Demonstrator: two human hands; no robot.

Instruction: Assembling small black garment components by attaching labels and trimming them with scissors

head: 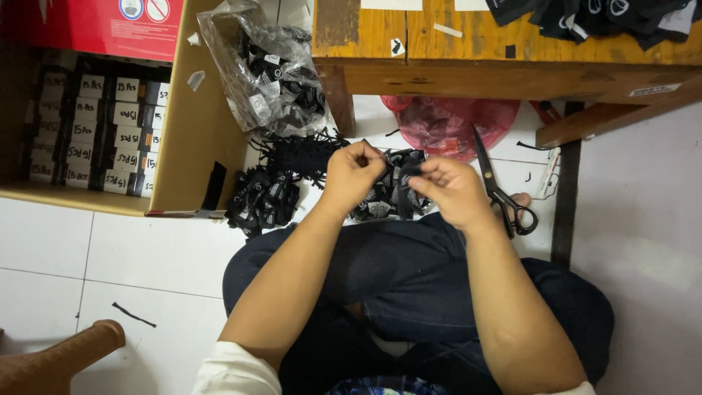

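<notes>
Both hands meet above the lap: the left hand (353, 173) and right hand (451, 189) pinch a small black tag (404, 175) between fingertips, over a heap of tags (272, 192) on the floor (146, 256), scissors (501, 192) just beside.

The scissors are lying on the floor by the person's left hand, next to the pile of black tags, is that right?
Not quite. The head view shows the scissors lying on the floor beside the right hand, not the left hand. The rest holds: they rest on the white tiles close to the pile of black tags, and neither hand touches them.
</notes>
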